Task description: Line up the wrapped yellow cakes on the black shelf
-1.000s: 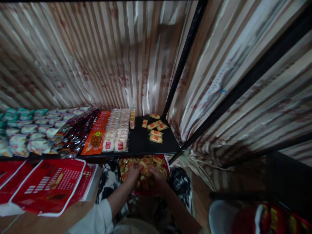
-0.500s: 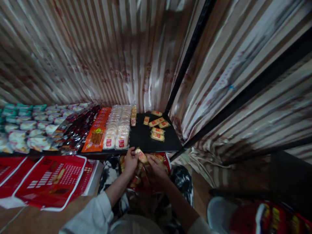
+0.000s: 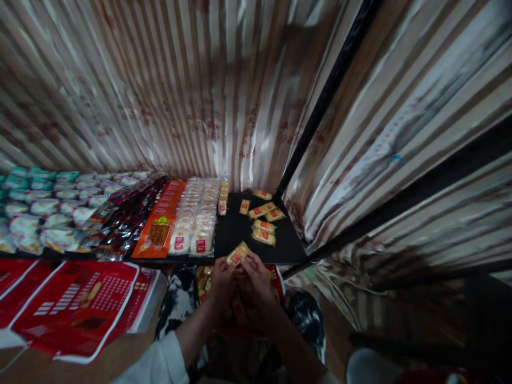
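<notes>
A small wrapped snack bar (image 3: 237,254), yellow with a red label, is pinched between my two hands at the front edge of the black shelf (image 3: 236,234). My left hand (image 3: 222,274) grips its left end; my right hand (image 3: 256,271) has the right end. Below them, a red bag (image 3: 279,277) full of similar wrapped snacks sits between my knees, partly hidden by my forearms. On the shelf ahead lie several loose wrapped snacks (image 3: 264,236), and a short row of the same kind (image 3: 223,198) stands to their left.
Left along the shelf are white wrapped rice crackers (image 3: 196,213), an orange packet (image 3: 160,224), dark shiny packets (image 3: 124,218) and rows of white-and-green packets (image 3: 52,208). Red printed bags (image 3: 80,304) hang or lie below. Black poles (image 3: 320,112) slant up at right before a striped sheet (image 3: 180,96).
Both hands have moved closer together and raised the snack bar toward the shelf's front edge, its tilt changed. The camera view has shifted slightly.
</notes>
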`<state>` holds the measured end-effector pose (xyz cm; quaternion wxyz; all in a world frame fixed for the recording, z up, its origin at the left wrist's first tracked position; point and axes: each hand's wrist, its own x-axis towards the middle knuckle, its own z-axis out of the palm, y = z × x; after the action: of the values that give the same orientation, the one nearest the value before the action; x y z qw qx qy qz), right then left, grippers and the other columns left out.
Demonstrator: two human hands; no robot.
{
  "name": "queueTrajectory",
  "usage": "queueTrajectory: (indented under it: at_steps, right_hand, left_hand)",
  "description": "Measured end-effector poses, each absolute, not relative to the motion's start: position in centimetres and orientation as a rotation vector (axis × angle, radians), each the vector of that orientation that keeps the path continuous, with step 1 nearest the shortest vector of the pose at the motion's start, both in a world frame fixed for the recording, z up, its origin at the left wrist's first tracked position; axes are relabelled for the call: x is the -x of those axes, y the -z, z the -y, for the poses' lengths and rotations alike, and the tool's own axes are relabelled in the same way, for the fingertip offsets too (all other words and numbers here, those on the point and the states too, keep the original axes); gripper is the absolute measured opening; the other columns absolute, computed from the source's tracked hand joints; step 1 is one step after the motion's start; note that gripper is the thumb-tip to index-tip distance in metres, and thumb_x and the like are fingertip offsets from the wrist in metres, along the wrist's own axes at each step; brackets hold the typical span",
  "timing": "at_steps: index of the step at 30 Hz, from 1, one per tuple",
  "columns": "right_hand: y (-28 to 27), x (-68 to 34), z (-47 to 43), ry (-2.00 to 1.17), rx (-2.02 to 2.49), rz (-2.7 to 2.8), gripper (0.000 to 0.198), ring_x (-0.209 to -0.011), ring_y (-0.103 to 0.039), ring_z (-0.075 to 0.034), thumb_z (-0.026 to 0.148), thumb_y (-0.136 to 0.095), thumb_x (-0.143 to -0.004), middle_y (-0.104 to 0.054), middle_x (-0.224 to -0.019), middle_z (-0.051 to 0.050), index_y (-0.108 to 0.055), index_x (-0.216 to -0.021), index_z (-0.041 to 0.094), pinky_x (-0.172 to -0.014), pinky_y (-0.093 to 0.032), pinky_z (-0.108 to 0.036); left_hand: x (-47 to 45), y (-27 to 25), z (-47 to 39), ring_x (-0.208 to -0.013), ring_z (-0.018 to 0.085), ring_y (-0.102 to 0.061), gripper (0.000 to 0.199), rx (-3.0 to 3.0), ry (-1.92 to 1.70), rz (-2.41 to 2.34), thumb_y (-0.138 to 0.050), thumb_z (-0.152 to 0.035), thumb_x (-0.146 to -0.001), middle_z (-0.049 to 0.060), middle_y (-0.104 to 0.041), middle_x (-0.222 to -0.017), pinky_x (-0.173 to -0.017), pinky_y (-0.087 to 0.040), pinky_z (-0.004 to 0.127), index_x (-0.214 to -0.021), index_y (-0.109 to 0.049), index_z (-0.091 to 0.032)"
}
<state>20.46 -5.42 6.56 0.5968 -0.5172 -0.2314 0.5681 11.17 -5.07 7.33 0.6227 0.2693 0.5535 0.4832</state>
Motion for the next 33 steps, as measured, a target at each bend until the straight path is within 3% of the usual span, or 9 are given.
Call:
queueTrajectory:
  at_steps: [11, 14, 17, 20, 25, 33]
  right_hand:
    - [-4.9, -21.3, -2.7, -1.009, 1.387, 0.872, 0.039, -0.076, -0.065, -0.018, 0.044, -0.064, -0.065, -0.068, -0.082, -0.003, -0.063, -0.096, 0.019, -0.074, -0.054, -0.032]
    - [-4.3, -21.3, -5.2, -0.977, 1.432, 0.968, 0.042, -0.077, -0.064, -0.017, 0.043, -0.060, -0.068, -0.067, -0.084, -0.004, -0.063, -0.101, 0.018, -0.075, -0.053, -0.031]
    - [-3.9, -20.9, -7.4, -0.933, 1.470, 1.084, 0.040, -0.079, -0.064, -0.017, 0.041, -0.056, -0.074, -0.067, -0.086, -0.004, -0.063, -0.106, 0.018, -0.078, -0.052, -0.031]
    - [-3.7, -20.4, -9.3, -0.803, 1.551, 1.184, 0.039, -0.085, -0.063, -0.017, 0.038, -0.053, -0.078, -0.068, -0.094, -0.004, -0.063, -0.110, 0.019, -0.083, -0.051, -0.033]
    - [-4.2, -19.5, -11.7, -0.652, 1.637, 1.289, 0.038, -0.096, -0.062, -0.020, 0.034, -0.052, -0.081, -0.067, -0.107, -0.008, -0.064, -0.113, 0.018, -0.090, -0.048, -0.036]
    - [-3.9, -19.0, -14.0, -0.605, 1.616, 1.371, 0.037, -0.094, -0.060, -0.021, 0.031, -0.054, -0.080, -0.066, -0.107, -0.007, -0.066, -0.114, 0.022, -0.089, -0.048, -0.036]
  left_hand:
    - [-11.6, -5.4, 2.2, -0.081, 0.017, -0.067, 0.035, -0.625, -1.028, -1.388, -0.064, -0.034, -0.071, 0.009, -0.068, -0.098, -0.072, -0.052, 0.027, -0.099, -0.057, -0.015]
    - [-11.8, -6.0, 1.0, -0.084, 0.018, -0.068, 0.031, -0.591, -1.032, -1.372, -0.056, -0.031, -0.079, 0.012, -0.065, -0.111, -0.065, -0.053, 0.026, -0.105, -0.057, -0.014]
    - [-11.9, -7.4, -0.7, -0.105, 0.020, -0.063, 0.034, -0.558, -1.080, -1.312, -0.048, -0.026, -0.085, 0.012, -0.055, -0.131, -0.065, -0.054, 0.022, -0.116, -0.056, -0.016]
    - [-12.1, -8.6, -2.5, -0.124, 0.021, -0.051, 0.042, -0.556, -1.096, -1.261, -0.042, -0.023, -0.089, 0.010, -0.044, -0.144, -0.073, -0.055, 0.021, -0.130, -0.049, -0.018]
    - [-12.5, -9.3, -4.9, -0.136, 0.021, -0.037, 0.051, -0.600, -1.102, -1.250, -0.038, -0.022, -0.092, 0.008, -0.030, -0.153, -0.085, -0.053, 0.022, -0.142, -0.036, -0.016]
    - [-12.5, -8.1, -7.3, -0.138, 0.022, -0.033, 0.051, -0.644, -1.153, -1.268, -0.039, -0.023, -0.092, 0.005, -0.030, -0.153, -0.105, -0.043, 0.032, -0.143, -0.036, -0.020]
